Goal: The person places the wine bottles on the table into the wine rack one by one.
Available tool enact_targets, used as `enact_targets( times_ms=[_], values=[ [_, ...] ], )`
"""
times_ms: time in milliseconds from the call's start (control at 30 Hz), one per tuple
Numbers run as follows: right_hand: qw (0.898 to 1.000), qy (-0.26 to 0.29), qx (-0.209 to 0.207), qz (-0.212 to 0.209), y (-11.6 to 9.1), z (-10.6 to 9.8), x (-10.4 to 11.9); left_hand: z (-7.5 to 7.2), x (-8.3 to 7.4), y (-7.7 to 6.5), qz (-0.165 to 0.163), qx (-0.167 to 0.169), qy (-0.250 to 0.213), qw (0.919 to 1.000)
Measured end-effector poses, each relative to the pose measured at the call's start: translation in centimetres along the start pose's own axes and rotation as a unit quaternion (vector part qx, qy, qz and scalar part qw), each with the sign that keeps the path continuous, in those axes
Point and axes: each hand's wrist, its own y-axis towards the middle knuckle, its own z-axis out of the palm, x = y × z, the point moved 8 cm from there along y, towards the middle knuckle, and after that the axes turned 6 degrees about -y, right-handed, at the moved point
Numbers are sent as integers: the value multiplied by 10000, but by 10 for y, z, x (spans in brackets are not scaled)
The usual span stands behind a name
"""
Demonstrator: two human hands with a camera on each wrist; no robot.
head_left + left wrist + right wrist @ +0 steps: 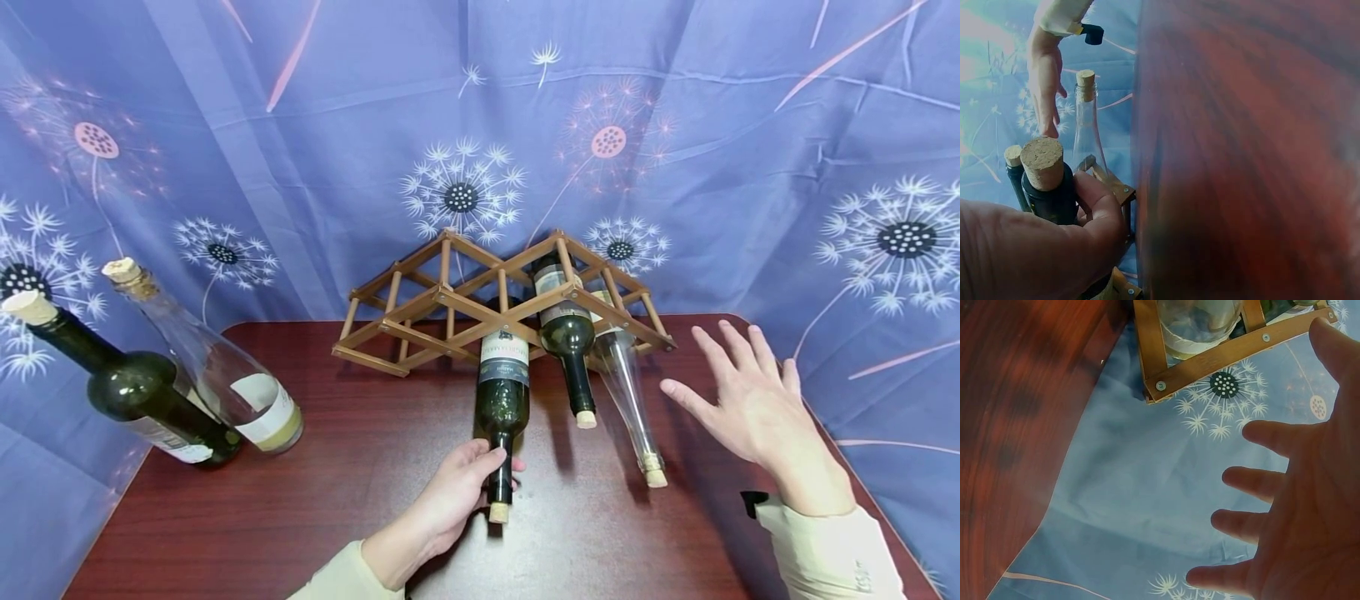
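My left hand [459,492] grips the neck of a dark green wine bottle [504,400], thumb on top. That bottle lies in the middle of a wooden wine rack [480,304], its corked neck toward me. In the left wrist view its cork [1042,164] shows close up beside the thumb. To its right in the rack lie a second dark bottle [567,333] and a clear glass bottle [624,392], both corked. My right hand [757,408] hovers right of the rack, fingers spread and straight, touching nothing; the right wrist view shows the same spread fingers [1254,484].
At the left of the reddish-brown table [315,517] stand a corked dark bottle [135,387] and a corked clear bottle [225,358], side by side. A blue dandelion-print cloth [345,167] hangs behind the table and along its sides, close behind the rack.
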Motion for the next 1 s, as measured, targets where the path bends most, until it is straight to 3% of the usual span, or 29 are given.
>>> enact_targets(
  times_ms=[1000],
  values=[
    [9999, -50, 90, 0, 2, 5, -1, 4, -10, 24, 232, 28, -155, 9996]
  ],
)
